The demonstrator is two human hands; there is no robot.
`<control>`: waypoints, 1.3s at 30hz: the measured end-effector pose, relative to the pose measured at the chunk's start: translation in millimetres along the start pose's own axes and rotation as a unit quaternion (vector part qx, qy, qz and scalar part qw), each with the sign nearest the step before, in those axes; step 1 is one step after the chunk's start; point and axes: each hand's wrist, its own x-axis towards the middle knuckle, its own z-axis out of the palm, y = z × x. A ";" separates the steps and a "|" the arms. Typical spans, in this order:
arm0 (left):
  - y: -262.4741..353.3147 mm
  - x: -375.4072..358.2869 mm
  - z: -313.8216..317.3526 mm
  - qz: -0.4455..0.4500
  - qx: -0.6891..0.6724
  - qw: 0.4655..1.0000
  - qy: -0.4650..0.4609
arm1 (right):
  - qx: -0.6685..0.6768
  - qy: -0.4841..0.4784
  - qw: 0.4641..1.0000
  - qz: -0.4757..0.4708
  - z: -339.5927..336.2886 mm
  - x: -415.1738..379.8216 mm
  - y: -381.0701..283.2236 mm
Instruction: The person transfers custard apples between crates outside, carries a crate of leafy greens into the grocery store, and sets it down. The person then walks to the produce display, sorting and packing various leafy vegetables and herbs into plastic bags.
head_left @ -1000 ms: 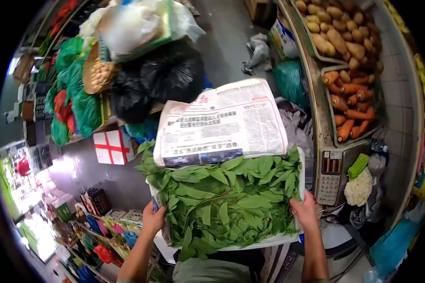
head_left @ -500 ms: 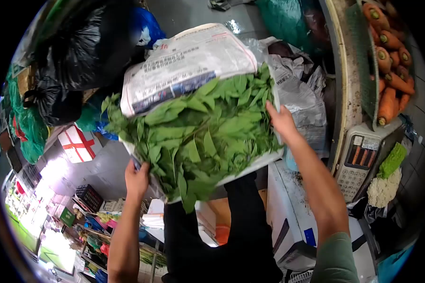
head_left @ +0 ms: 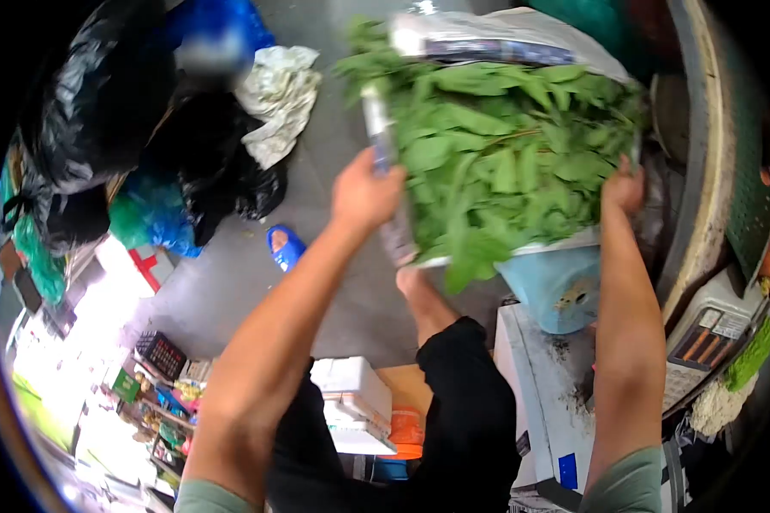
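Note:
My two hands carry a shallow white box [head_left: 563, 243] between them, filled with leafy green stems [head_left: 500, 162]. My left hand [head_left: 366, 193] is closed on the box's left side, where newspaper lines the edge. Opposite it, my right hand [head_left: 623, 186] grips the right side, its fingers partly hidden by the leaves and rim. A newspaper sheet [head_left: 496, 38] is folded back over the far end of the box. Leaves hang over the left and near rims.
Black plastic bags [head_left: 103, 94] are piled on the left by a crumpled paper [head_left: 281, 103]. A blue slipper [head_left: 286, 248] is on a foot on the grey floor. Below the box stands a light blue container [head_left: 552, 291]. A scale [head_left: 706, 333] and a curved counter edge [head_left: 701, 171] lie right.
Both hands have moved the box forward and to the right, away from my body. The floor, a slipper and a bare leg now show on the left.

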 end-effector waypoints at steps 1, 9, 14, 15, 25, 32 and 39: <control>0.6 7.4 14.4 0.025 0.026 0.999 -0.009 | -0.009 0.009 0.998 0.056 5.2 -2.3 19.0; -16.4 -34.3 -15.8 0.049 -0.037 0.980 -0.192 | 0.084 0.000 0.989 -0.123 -49.5 -229.6 36.7; -126.2 -171.6 -98.6 0.039 0.134 0.967 -0.215 | 0.078 -0.437 0.885 -0.144 -90.3 -369.3 66.0; -149.3 -208.1 -117.6 -0.008 0.142 0.956 -0.255 | 0.057 -0.564 0.811 -0.142 -115.9 -375.3 50.2; -206.9 -510.8 -234.0 -0.249 -0.185 0.920 -0.239 | -0.118 -0.635 0.733 -0.212 -283.6 -422.6 -2.1; -302.7 -582.3 -174.9 -0.230 -0.272 0.934 0.034 | -0.186 -0.593 0.727 -0.291 -291.3 -380.4 -59.4; -338.0 -548.2 -223.4 -0.248 -0.450 0.829 0.221 | -0.222 -0.604 0.734 -0.217 -311.4 -445.7 -233.7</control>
